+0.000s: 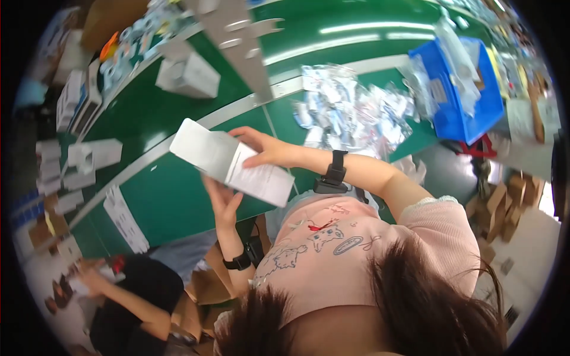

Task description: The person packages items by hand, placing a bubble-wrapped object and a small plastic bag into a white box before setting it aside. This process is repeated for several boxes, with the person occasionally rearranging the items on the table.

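Both my hands are at a white flat carton point(199, 148), held above the green table point(166, 202). My left hand point(222, 202), a black watch on its wrist, supports the carton from below. My right hand point(261, 149), a black band on its wrist, lies on top with the fingers pressing a white printed leaflet point(264, 180) against the carton's near end. The leaflet sticks out to the right past the carton. Part of my left palm is hidden behind the carton.
A heap of small clear plastic bags point(350, 113) lies on the table beyond my right arm, with a blue bin point(457, 113) to its right. White boxes point(187, 74) and a grey metal post point(243, 47) stand further back. A co-worker in black point(133, 296) works at lower left. Cardboard pieces point(504, 207) are at right.
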The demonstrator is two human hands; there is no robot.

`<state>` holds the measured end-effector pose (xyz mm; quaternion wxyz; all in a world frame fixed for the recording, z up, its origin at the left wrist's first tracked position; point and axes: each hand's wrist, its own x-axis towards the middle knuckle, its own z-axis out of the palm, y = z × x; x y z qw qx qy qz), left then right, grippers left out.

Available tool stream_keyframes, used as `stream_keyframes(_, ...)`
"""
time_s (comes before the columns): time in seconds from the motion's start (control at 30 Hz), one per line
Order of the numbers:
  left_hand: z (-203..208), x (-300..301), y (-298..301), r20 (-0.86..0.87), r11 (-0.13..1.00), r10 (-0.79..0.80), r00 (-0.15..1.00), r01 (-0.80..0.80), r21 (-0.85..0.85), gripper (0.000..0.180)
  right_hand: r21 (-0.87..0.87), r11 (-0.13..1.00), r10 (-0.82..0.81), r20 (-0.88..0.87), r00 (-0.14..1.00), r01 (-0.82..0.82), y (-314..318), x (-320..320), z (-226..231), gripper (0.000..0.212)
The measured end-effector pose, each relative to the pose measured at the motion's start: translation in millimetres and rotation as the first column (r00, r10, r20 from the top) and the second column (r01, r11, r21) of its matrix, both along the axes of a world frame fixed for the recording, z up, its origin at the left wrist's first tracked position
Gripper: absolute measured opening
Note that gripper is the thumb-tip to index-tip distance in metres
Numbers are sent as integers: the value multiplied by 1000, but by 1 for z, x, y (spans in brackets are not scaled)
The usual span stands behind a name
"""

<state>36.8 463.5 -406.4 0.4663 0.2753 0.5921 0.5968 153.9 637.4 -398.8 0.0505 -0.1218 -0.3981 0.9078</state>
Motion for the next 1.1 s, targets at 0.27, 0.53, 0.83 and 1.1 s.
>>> stream_keyframes(0.27, 42, 37, 59, -369, 992, 120, 921, -101, 70, 101, 937, 349, -269, 95, 958, 5, 78, 113, -4, 37)
stream_keyframes(0.53, 46, 37, 72, -555, 974, 201, 807, -227, 23, 88, 400, 665, -695, 642, -325, -630, 241, 394, -68, 36)
stream_keyframes(0.83, 20, 51, 85, -778, 971, 90, 622, -228, -70, 81, 757, 211, -972, 227, -54, -618, 179, 368, -8, 49)
stream_keyframes(1.1, 1, 56, 89, -756, 971, 213, 619, -220, 93, 75, 831, 556, -401, 304, 864, -35, 115, 193, 165, 43)
